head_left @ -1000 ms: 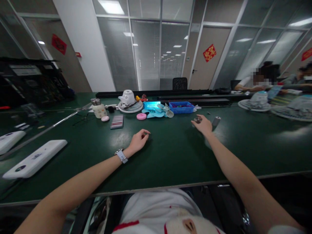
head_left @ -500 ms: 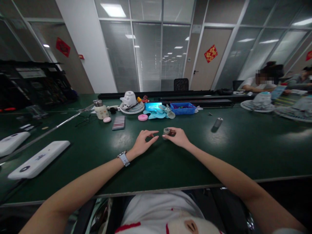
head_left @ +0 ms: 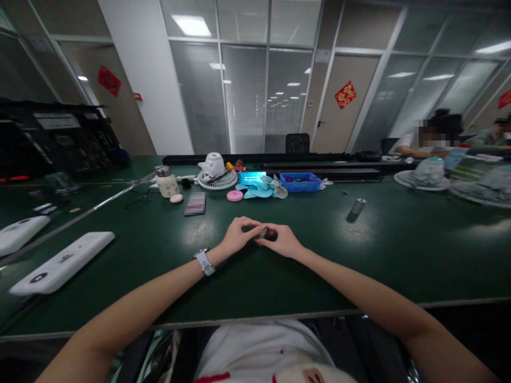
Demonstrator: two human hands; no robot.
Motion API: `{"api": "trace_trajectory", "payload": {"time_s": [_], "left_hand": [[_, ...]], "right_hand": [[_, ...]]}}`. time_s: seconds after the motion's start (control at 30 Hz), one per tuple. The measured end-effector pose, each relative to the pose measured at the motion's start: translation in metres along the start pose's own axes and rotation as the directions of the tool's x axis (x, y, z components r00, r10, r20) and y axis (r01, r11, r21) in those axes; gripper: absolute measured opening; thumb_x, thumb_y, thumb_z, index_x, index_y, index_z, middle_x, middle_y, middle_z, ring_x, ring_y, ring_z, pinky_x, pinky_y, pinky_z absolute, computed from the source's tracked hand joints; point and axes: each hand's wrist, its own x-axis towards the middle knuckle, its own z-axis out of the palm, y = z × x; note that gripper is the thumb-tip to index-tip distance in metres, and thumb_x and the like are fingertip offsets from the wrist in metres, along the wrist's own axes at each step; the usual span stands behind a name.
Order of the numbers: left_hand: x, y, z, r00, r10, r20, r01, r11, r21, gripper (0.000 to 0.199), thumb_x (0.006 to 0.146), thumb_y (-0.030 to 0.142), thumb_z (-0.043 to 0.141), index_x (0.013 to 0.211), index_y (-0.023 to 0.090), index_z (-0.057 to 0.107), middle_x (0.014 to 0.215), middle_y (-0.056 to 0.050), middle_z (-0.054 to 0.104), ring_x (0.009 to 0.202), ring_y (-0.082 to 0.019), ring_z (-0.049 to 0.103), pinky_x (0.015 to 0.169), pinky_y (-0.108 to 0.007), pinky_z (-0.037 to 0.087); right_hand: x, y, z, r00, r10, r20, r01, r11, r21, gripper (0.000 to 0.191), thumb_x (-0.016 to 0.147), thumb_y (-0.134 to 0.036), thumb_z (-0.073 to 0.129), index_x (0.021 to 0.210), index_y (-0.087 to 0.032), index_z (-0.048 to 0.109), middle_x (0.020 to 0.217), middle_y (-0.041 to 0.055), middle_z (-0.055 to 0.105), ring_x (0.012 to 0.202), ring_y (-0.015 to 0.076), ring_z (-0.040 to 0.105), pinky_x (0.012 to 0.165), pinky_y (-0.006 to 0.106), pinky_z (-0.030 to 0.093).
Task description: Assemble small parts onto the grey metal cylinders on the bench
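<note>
Between both hands, at the middle of the table, is a small greyish metal cylinder (head_left: pixel 263 232), mostly covered by fingers. My right hand (head_left: pixel 282 240) grips it from the right with thumb and fingers. From the left, my left hand (head_left: pixel 240 235) has thumb and forefinger closed on its upper part. A watch with a pale strap (head_left: pixel 205 262) is on my left wrist. Farther right, a larger silvery cylinder (head_left: pixel 358 206) rests on the green tabletop (head_left: pixel 255 292).
White fan parts (head_left: pixel 215 175), light-blue fan blades (head_left: pixel 259 190), a pink disc (head_left: pixel 235 196) and a blue tray (head_left: pixel 301 182) stand at the back. A bottle (head_left: pixel 167 183) is back left. White devices (head_left: pixel 66 263) lie at left. People sit far right.
My left hand has moved right and closed its fingertips on the metal cylinder. My right hand has shifted slightly left and nearer to me with the cylinder.
</note>
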Motion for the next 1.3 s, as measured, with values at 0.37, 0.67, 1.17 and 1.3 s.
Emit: {"api": "trace_trajectory", "payload": {"time_s": [0.37,0.67,1.17,1.3], "left_hand": [[0.006,-0.018,-0.018,0.995,-0.076,-0.062,0.083,0.989,0.121,0.027,0.084,0.047,0.066,0.089,0.025,0.08,0.093,-0.004,0.077,0.091,-0.023,0.065,0.09,-0.038,0.045],[0.0,-0.042,-0.011,0.988,-0.151,0.038,0.14,0.97,0.2,0.029,0.082,0.049,0.065,0.098,0.028,0.079,0.085,-0.004,0.075,0.08,-0.021,0.063,0.072,-0.031,0.047],[-0.001,-0.043,-0.008,0.961,-0.209,-0.179,0.233,0.964,0.126,0.034,0.092,0.044,0.048,0.102,0.019,0.069,0.092,-0.006,0.072,0.084,-0.021,0.063,0.077,-0.033,0.047],[-0.001,-0.043,-0.007,0.967,-0.195,-0.163,0.215,0.97,0.112,0.033,0.093,0.044,0.048,0.101,0.019,0.068,0.095,-0.006,0.072,0.086,-0.021,0.063,0.08,-0.033,0.047]], "right_hand": [[0.005,0.014,-0.011,0.99,0.086,-0.116,-0.095,0.992,-0.078,0.039,0.078,-0.042,0.075,0.112,-0.024,0.071,0.099,0.0033,0.076,0.085,0.0199,0.07,0.079,0.033,0.054],[0.002,0.122,-0.132,0.689,0.311,-0.655,-0.639,0.687,-0.345,0.041,0.083,-0.047,0.065,0.116,-0.022,0.07,0.1,0.0104,0.075,0.095,0.0288,0.07,0.082,0.04,0.053],[0.007,0.017,-0.018,0.987,-0.144,0.066,0.158,0.873,-0.461,0.051,0.096,-0.04,0.052,0.145,-0.027,0.048,0.153,0.009,0.043,0.141,0.0268,0.04,0.113,0.05,0.034],[0.007,0.002,0.01,0.953,-0.157,0.26,0.243,0.907,-0.343,0.045,0.098,-0.032,0.051,0.142,-0.025,0.053,0.148,0.0073,0.05,0.139,0.0248,0.044,0.112,0.047,0.038]]}}
